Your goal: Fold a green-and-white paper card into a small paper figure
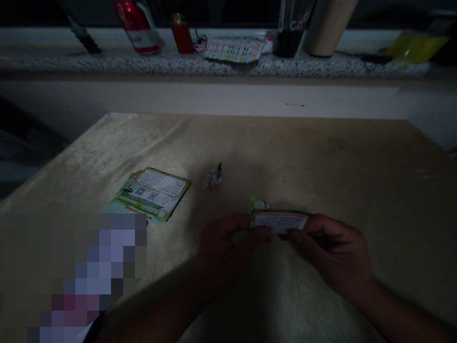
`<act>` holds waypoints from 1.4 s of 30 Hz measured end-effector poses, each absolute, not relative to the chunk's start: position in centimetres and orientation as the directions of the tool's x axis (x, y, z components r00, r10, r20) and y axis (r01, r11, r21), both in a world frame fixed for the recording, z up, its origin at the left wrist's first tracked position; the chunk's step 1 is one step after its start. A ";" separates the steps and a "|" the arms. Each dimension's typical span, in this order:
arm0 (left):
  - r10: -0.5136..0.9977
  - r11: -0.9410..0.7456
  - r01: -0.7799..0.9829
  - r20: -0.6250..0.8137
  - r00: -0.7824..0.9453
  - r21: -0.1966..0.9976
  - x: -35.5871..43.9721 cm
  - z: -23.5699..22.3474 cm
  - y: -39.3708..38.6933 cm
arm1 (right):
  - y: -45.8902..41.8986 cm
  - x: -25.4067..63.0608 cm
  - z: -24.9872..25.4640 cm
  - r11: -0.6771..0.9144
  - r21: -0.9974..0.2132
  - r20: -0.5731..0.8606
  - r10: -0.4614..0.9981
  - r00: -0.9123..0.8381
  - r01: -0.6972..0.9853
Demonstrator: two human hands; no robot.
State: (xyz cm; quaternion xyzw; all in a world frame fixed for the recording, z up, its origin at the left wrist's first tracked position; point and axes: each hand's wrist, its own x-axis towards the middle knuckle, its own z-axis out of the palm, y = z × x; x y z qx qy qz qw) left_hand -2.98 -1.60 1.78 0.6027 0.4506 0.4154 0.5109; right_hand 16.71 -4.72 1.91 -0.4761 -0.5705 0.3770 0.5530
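Both my hands hold a small green-and-white printed paper (280, 222) low over the table, right of the middle. It looks folded, with a white panel of dark text facing me and a green corner standing up on its left. My left hand (228, 240) pinches the left end, thumb in front. At the right end, my right hand (333, 245) grips it between thumb and fingers. To the left lies a stack of similar green printed papers (153, 193). A small crumpled or folded printed piece (213, 177) rests beyond my left hand.
The pale table (339, 157) ends at a wall below a speckled stone sill (171, 64). Along the sill stand a red can (137, 26), a red bottle (183, 35), a printed wrapper (233, 50), a dark glass (293, 31) and a beige cylinder (330, 26). The lower left is pixelated.
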 end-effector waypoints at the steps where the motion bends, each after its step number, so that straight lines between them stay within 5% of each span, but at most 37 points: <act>1: 0.981 -0.009 0.122 -0.015 0.194 0.993 -2.8 1.7 -1.7 | -4.7 16.7 1.8 0.211 -0.973 0.219 0.973 0.079 0.099; 11: 0.945 0.326 -0.029 -0.325 0.044 0.945 -1.3 1.6 -1.6 | -4.3 17.0 0.7 -0.066 -0.994 -0.073 0.994 0.085 -0.083; 25: 0.951 0.310 -0.237 -0.300 0.081 0.921 -0.6 1.5 -2.0 | -4.3 17.2 0.7 -0.100 -0.994 -0.103 0.991 0.082 -0.043; 42: 0.938 0.346 -0.242 -0.336 0.083 0.907 -0.9 0.7 -1.7 | -4.3 17.3 0.5 -0.090 -0.996 -0.090 0.986 0.141 -0.008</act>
